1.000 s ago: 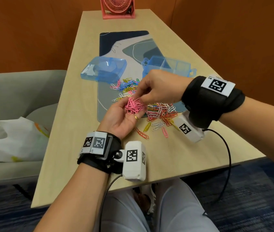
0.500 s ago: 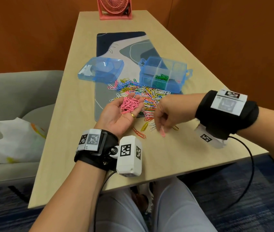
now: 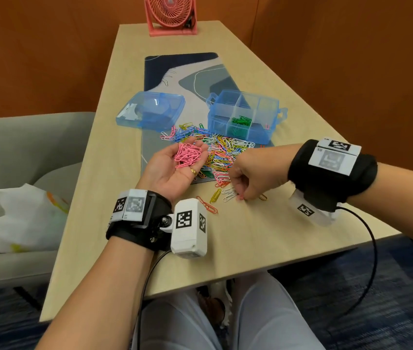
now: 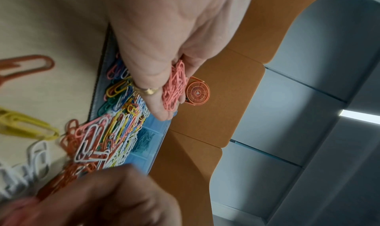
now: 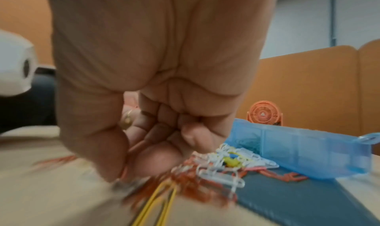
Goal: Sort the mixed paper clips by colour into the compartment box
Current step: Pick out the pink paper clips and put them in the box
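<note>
At the left a white plastic bag [image 3: 11, 218] lies on a grey seat [image 3: 23, 137] beside the table [image 3: 263, 248]. Our left hand [image 3: 172, 168] lies palm up with its fingers only loosely bent, cradling a bunch of pink clips [image 3: 187, 155] across the fingers, most of them running lengthwise toward the fingertips. Beyond those fingertips sits the blue lid [image 3: 151, 113]; just to their right the mixed pile of clips [image 3: 218, 152] spreads over the desk mat [image 3: 182, 72], its clips pointing every way. Behind the pile stands the compartment box [image 3: 244, 116], with green clips [image 3: 240, 122] in its front middle cell. Our right hand [image 3: 255, 173] is curled knuckles up, thumb and forefinger pressed down on the table at a pink clip [image 3: 240, 197]; whether they have it pinched we cannot tell. White clips [image 3: 229, 194] lie just left of those fingertips, then a yellow clip [image 3: 215, 195] pointing away from us and an orange clip [image 3: 208, 205] lying slantwise.
</note>
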Available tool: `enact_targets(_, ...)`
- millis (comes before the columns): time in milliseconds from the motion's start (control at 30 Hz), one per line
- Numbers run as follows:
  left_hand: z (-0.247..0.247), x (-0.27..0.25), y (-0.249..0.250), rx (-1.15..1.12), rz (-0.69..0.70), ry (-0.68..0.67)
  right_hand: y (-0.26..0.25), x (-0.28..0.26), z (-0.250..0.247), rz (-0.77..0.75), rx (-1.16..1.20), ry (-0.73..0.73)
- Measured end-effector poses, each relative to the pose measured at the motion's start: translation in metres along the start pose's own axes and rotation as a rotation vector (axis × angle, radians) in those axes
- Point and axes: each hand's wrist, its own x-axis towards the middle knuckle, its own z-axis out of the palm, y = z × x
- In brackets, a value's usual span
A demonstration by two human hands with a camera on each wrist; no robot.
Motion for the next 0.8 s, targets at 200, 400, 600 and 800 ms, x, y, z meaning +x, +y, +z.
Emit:
enact_targets(200, 0.002, 0.006, 0.005, -0.018, 0.011, 0.024, 0.002, 0.009, -0.013, 0.042, 0.013, 0.162)
enact_targets(400, -0.001, 0.011, 0.007, -0.027, 0.005, 0.029, 0.008, 0.010, -0.009, 0.054, -0.054, 0.074)
enact_targets(600, -0.005, 0.014, 0.009, -0.015, 0.015, 0.014, 0.006, 0.017, -0.016, 0.053, 0.000, 0.212)
enact_targets(800, -0.009, 0.014, 0.010, -0.018, 0.020, 0.003, 0.008, 0.018, -0.011, 0.077, -0.011, 0.098)
